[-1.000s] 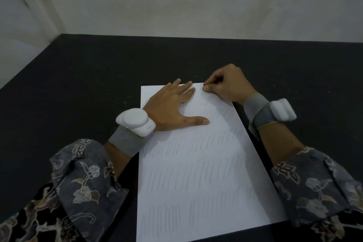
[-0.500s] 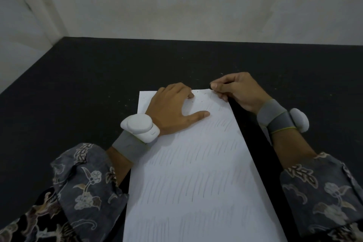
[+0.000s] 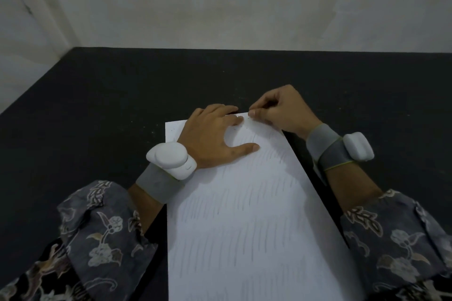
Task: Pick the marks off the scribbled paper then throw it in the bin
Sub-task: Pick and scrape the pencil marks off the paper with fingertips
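Your left hand [image 3: 215,134] lies flat, pinning the paper [image 3: 249,215] so your right hand [image 3: 276,107], fingers curled, pinches debris at its far edge.

Paper [image 3: 244,215] smooth matt white; table [image 3: 97,110] rough matt black; sleeves [image 3: 102,232] patterned cloth

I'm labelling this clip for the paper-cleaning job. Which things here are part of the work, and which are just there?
Part of the job:
- scribbled paper, flat on the table
- left hand, pressing the sheet flat
- right hand, fingertips pinched at the top edge

Just there:
- black table
- wrist devices on both arms
- wall

No bin is in view.
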{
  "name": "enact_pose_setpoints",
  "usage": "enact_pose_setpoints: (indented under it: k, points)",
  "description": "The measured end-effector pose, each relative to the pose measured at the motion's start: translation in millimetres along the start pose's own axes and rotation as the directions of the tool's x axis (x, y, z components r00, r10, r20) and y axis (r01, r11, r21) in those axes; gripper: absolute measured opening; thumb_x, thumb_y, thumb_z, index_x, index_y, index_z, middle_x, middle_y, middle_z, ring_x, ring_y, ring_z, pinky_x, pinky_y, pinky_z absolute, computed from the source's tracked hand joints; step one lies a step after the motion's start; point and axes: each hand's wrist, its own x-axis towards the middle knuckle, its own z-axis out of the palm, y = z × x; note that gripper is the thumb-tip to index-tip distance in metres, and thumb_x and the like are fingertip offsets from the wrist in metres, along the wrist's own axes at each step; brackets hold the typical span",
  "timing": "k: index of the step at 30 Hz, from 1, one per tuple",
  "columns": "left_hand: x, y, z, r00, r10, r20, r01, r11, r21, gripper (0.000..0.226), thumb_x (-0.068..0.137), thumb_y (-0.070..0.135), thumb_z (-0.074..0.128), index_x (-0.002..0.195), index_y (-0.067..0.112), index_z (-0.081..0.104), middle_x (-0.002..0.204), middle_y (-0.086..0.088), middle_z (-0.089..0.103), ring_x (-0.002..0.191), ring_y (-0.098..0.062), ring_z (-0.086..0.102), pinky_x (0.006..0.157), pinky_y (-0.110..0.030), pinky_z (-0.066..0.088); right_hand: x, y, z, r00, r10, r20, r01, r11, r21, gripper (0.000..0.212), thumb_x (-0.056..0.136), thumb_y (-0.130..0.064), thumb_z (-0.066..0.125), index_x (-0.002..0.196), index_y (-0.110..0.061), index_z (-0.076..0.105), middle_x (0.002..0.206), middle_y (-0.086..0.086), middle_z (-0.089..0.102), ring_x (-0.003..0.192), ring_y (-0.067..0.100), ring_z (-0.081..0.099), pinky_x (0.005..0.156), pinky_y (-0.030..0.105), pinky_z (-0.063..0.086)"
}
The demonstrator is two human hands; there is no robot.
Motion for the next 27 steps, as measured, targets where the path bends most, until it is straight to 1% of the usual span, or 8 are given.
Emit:
enact_pose_setpoints:
  k: [2, 7, 12, 16, 17, 21, 25, 27]
  points:
    - [-0.1, -0.4, 0.7, 1.000, 0.000, -0.015, 0.000, 1.000, -0.004, 0.087, 0.070, 0.083, 0.034, 0.131, 0.026, 0.057, 0.147, 0.008, 0.044, 0.135, -0.014, 0.038, 0.111, -0.034, 0.024, -0.5, -0.7, 4.1, 1.000, 0.011, 0.023, -0.009, 0.998, -0.067, 0.006, 0.082, -0.014, 0.071, 0.086, -0.018, 0.072, 0.082, -0.009, 0.063, 0.081, 0.006, 0.059, 0.065, 0.012, 0.044]
    - [0.5, -0.6, 2.3, 1.000, -0.004, -0.019, 0.004, 0.999, -0.041, 0.086, 0.070, 0.082, 0.034, 0.131, 0.026, 0.057, 0.147, 0.009, 0.044, 0.137, -0.014, 0.035, 0.112, -0.034, 0.022, 2.7, -5.1, 11.3, 0.994, 0.021, -0.112, -0.036, 0.990, -0.137, 0.010, 0.086, -0.013, 0.068, 0.095, -0.013, 0.071, 0.086, -0.005, 0.060, 0.075, 0.003, 0.054, 0.059, 0.009, 0.038]
    - [0.6, -0.9, 3.9, 1.000, -0.018, 0.017, 0.018, 0.999, -0.030, 0.085, 0.072, 0.080, 0.030, 0.138, 0.031, 0.048, 0.151, 0.012, 0.037, 0.140, -0.012, 0.029, 0.114, -0.033, 0.017, -0.2, -4.9, 2.8, 0.999, 0.025, 0.041, -0.018, 0.988, -0.151, 0.007, 0.084, -0.016, 0.069, 0.091, -0.017, 0.071, 0.085, -0.007, 0.062, 0.079, 0.003, 0.056, 0.064, 0.013, 0.043]
    - [0.6, -0.8, 2.8, 0.999, -0.023, 0.044, 0.024, 0.999, -0.033, 0.087, 0.072, 0.079, 0.027, 0.143, 0.032, 0.041, 0.154, 0.012, 0.032, 0.143, -0.012, 0.024, 0.116, -0.034, 0.014, 1.9, -3.4, 8.3, 0.995, 0.016, -0.096, -0.031, 0.987, -0.157, 0.009, 0.085, -0.013, 0.068, 0.094, -0.013, 0.071, 0.085, -0.006, 0.060, 0.074, 0.002, 0.054, 0.062, 0.011, 0.041]
    - [0.3, -0.9, 2.6, 0.999, -0.022, 0.046, 0.024, 0.999, -0.031, 0.087, 0.072, 0.079, 0.026, 0.144, 0.032, 0.040, 0.154, 0.012, 0.031, 0.143, -0.012, 0.023, 0.116, -0.034, 0.013, 2.2, -3.7, 8.9, 0.995, 0.013, -0.098, -0.029, 0.986, -0.162, 0.009, 0.085, -0.013, 0.068, 0.094, -0.013, 0.071, 0.085, -0.005, 0.061, 0.074, 0.003, 0.054, 0.062, 0.010, 0.040]
    - [-0.1, -1.1, 3.0, 0.998, -0.021, 0.058, 0.022, 1.000, -0.022, 0.087, 0.072, 0.079, 0.024, 0.146, 0.035, 0.037, 0.155, 0.013, 0.029, 0.143, -0.012, 0.021, 0.116, -0.033, 0.011, 3.2, 0.0, 0.9, 0.999, 0.008, 0.047, -0.001, 0.989, -0.148, 0.007, 0.083, -0.017, 0.071, 0.082, -0.024, 0.070, 0.081, -0.010, 0.063, 0.079, 0.004, 0.058, 0.073, 0.016, 0.049]
    - [0.2, -1.7, 4.4, 0.999, -0.019, 0.040, 0.020, 0.999, -0.026, 0.086, 0.072, 0.079, 0.026, 0.145, 0.034, 0.039, 0.154, 0.012, 0.030, 0.143, -0.012, 0.022, 0.115, -0.032, 0.012, 4.4, -0.6, 6.4, 0.997, 0.008, -0.077, -0.019, 0.989, -0.147, 0.006, 0.084, -0.014, 0.070, 0.089, -0.015, 0.072, 0.078, -0.011, 0.059, 0.075, 0.002, 0.055, 0.064, 0.010, 0.040]
    - [0.0, -2.3, 4.5, 0.999, -0.020, 0.041, 0.021, 1.000, -0.023, 0.086, 0.072, 0.079, 0.026, 0.145, 0.034, 0.039, 0.154, 0.012, 0.031, 0.142, -0.012, 0.022, 0.115, -0.032, 0.013, 3.2, 0.2, 4.1, 0.999, 0.010, -0.046, -0.016, 0.991, -0.133, 0.005, 0.083, -0.014, 0.071, 0.087, -0.016, 0.072, 0.079, -0.010, 0.061, 0.077, 0.003, 0.057, 0.067, 0.011, 0.044]
